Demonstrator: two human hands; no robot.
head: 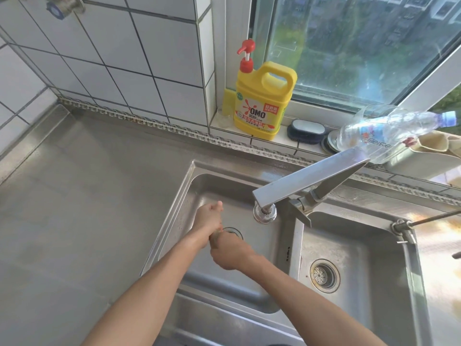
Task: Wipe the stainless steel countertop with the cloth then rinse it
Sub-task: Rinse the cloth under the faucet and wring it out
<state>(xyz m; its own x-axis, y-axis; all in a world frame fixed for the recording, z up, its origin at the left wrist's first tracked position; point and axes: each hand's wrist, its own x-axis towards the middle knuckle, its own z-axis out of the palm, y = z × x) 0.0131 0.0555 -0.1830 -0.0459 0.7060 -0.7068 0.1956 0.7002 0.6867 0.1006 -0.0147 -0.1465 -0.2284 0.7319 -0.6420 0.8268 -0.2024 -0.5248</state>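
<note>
Steel sink (pixel 174 216); cloth (pixel 215 236) wrung between both hands (pixel 219 236).

A home kitchen: double steel sink (pixel 294 248), tiled wall (pixel 119 51), dish soap (pixel 262 101).

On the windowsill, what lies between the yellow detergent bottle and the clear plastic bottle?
In the head view, a dark blue scrub brush lies between the yellow detergent bottle and the clear plastic bottle, beside some stacked round metal pieces.

Both forearms extended forward, converging; left hand (pixel 209 216) and right hand (pixel 230 250) touching, fingers curled in a grip.
</note>
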